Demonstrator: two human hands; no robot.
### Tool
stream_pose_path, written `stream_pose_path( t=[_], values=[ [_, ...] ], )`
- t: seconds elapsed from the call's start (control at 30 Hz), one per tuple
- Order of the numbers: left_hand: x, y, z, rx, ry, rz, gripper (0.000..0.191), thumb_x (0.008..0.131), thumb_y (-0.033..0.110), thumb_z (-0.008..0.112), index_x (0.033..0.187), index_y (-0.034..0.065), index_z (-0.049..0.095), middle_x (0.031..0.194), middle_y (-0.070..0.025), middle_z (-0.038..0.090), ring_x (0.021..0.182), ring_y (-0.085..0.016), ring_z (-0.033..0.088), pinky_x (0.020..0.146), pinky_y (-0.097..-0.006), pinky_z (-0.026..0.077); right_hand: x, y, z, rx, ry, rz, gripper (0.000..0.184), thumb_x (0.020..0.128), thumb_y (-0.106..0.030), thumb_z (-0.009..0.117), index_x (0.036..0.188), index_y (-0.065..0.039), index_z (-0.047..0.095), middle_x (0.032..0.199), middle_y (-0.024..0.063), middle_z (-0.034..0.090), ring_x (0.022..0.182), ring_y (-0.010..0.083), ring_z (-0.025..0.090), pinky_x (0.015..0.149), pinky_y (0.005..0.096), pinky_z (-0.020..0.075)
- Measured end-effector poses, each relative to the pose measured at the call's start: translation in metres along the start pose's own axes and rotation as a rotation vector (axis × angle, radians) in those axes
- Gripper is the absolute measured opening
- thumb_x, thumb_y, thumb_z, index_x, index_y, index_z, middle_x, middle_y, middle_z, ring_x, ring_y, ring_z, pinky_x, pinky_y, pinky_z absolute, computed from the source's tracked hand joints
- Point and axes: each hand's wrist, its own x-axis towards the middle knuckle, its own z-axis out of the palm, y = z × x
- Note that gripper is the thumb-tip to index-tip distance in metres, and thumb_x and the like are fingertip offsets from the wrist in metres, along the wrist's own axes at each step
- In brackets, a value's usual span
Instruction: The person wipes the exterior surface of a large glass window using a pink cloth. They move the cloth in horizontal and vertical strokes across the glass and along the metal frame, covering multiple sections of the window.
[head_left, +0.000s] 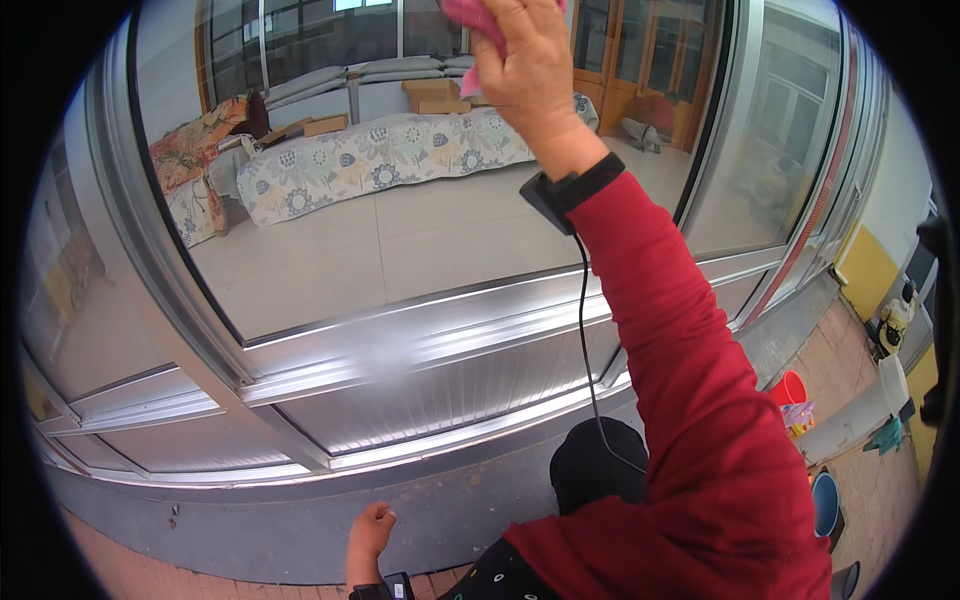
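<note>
Raised at the top of the view, my right hand (525, 67) grips a pink cloth (480, 22) at the large glass pane (315, 247). Part of the cloth is hidden by my fingers and the picture's edge. Around the pane runs a silvery metal frame (187, 300), with a ribbed metal panel (450, 397) below. My left hand (371, 531) hangs low above the grey ledge (285, 532), its fingers loosely curled and no object visible in it. A black strap with a device (547, 202) sits on my right wrist, and a black cable (583, 315) trails from it.
Behind the glass stand a bench with a floral cover (382, 154) and open cardboard boxes (435, 96). To the right are a red bucket (789, 388), a blue basin (825, 504), and a teal glove or cloth (885, 435). A person (896, 319) is farther off at right.
</note>
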Motion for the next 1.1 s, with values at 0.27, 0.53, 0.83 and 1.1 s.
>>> stream_pose_path(
  t=[0.27, 0.53, 0.83, 1.1],
  values=[
    [-0.004, 0.003, -0.002, 0.058, 0.002, 0.014, 0.045, 0.091, 0.033, 0.07, 0.126, 0.0038, 0.069, 0.116, -0.0209, 0.074, 0.111, -0.036, 0.071, 0.096, -0.0417, 0.055, -0.147, -0.155, -0.037, 0.445, -0.56, -0.165, 0.046, 0.083, -0.006, 0.069, 0.128, -0.013, 0.061, 0.142, 0.0091, 0.054, 0.139, 0.031, 0.047, 0.12, 0.059, 0.0324],
    [-0.004, 0.002, 0.002, 0.178, 0.042, 0.091, 0.044, 0.093, 0.028, 0.07, 0.127, 0.001, 0.067, 0.106, -0.0164, 0.077, 0.093, -0.025, 0.074, 0.085, -0.0364, 0.057, -0.133, -0.101, -0.078, 0.282, -0.736, -0.303, 0.049, 0.084, -0.005, 0.07, 0.129, -0.023, 0.061, 0.143, 0.0014, 0.054, 0.141, 0.0244, 0.047, 0.121, 0.0566, 0.0276],
    [0.0, -0.001, 0.004, 0.21, 0.004, 0.073, 0.046, 0.093, 0.031, 0.07, 0.128, 0.0014, 0.067, 0.105, -0.0163, 0.077, 0.096, -0.026, 0.074, 0.087, -0.037, 0.057, -0.003, 0.132, -0.111, -0.016, -0.057, 0.405, 0.05, 0.086, 0.005, 0.06, 0.135, -0.004, 0.058, 0.136, 0.02, 0.059, 0.128, 0.0336, 0.057, 0.11, 0.0422, 0.0455],
    [0.005, 0.009, 0.009, 0.189, -0.032, 0.036, 0.048, 0.09, 0.038, 0.071, 0.127, 0.0074, 0.069, 0.116, -0.0201, 0.074, 0.111, -0.037, 0.07, 0.096, -0.043, 0.055, -0.046, 0.098, -0.107, -0.032, -0.162, 0.148, 0.05, 0.081, 0.003, 0.062, 0.128, -0.013, 0.066, 0.138, 0.0098, 0.061, 0.131, 0.0338, 0.054, 0.113, 0.0442, 0.0415]
  ],
)
